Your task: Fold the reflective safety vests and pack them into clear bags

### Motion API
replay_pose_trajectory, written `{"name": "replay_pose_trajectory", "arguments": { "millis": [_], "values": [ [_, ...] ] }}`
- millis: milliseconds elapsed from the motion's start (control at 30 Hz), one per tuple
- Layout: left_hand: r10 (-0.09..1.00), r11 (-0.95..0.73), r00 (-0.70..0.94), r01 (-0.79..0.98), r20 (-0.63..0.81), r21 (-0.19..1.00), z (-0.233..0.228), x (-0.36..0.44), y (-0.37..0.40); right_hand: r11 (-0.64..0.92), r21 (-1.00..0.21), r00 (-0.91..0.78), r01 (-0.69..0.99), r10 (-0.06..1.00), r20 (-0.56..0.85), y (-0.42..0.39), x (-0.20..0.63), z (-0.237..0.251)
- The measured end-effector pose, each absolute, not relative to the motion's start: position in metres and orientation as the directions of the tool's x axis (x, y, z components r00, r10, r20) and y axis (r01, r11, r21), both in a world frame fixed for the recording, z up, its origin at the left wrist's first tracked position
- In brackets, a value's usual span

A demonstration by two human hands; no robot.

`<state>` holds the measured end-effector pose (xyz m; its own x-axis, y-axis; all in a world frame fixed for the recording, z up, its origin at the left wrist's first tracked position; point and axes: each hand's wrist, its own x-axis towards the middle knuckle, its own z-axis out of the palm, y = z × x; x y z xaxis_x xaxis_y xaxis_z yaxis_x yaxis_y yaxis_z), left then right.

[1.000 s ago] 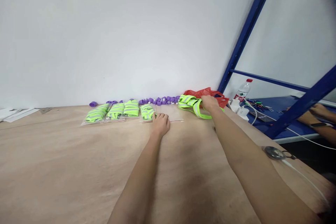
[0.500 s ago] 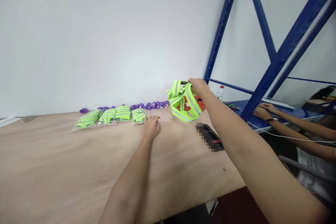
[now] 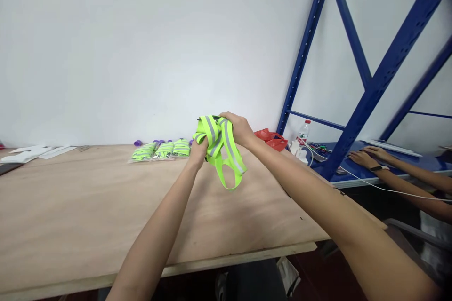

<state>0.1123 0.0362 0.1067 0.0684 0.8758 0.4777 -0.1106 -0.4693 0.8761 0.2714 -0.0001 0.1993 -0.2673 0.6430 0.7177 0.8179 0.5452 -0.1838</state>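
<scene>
A neon-yellow reflective strap with grey stripes is held up above the table between my two hands. My left hand is closed on its lower left side, with the fingers partly behind the webbing. My right hand grips the upper right of the bundle, near a dark buckle. One loop of the strap hangs free below the hands. Left of my left hand, several packed straps in clear plastic bags lie in a row near the wall.
Purple caps lie behind the bags. White sheets are at far left. A red plastic bag, a white charger and a bottle stand right, beside the blue rack frame. A co-worker's hands rest on the blue table.
My right hand has brought the strap left and nearer the middle. My left hand has left the flat bag on the table and taken hold of the strap. The camera view has shifted.
</scene>
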Motion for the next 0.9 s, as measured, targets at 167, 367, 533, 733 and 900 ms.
{"name": "replay_pose_trajectory", "arguments": {
  "millis": [167, 367, 533, 733, 900],
  "values": [
    [0.85, -0.509, 0.092, -0.113, 0.519, 0.853, 0.137, 0.064, 0.015, 0.58, -0.565, -0.029, 0.587, 0.712, 0.702, -0.008, 0.26, 0.174],
    [0.837, -0.542, -0.123, -0.051, 0.533, 0.839, 0.168, 0.018, 0.008, 0.627, -0.532, -0.094, 0.57, 0.693, 0.715, -0.029, 0.28, 0.155],
    [0.8, -0.564, -0.211, 0.053, 0.562, 0.824, 0.197, -0.006, -0.003, 0.62, -0.598, -0.066, 0.509, 0.72, 0.691, -0.05, 0.293, 0.144],
    [0.802, -0.585, -0.063, 0.11, 0.594, 0.803, 0.233, -0.004, -0.025, 0.337, -0.867, -0.402, 0.368, 0.898, 0.179, -0.074, 0.309, 0.157],
    [0.771, -0.632, 0.29, 0.236, 0.567, 0.738, 0.255, 0.008, -0.046, 0.124, -0.867, -0.543, 0.484, 0.819, -0.186, -0.086, 0.302, 0.179]
  ]
}}
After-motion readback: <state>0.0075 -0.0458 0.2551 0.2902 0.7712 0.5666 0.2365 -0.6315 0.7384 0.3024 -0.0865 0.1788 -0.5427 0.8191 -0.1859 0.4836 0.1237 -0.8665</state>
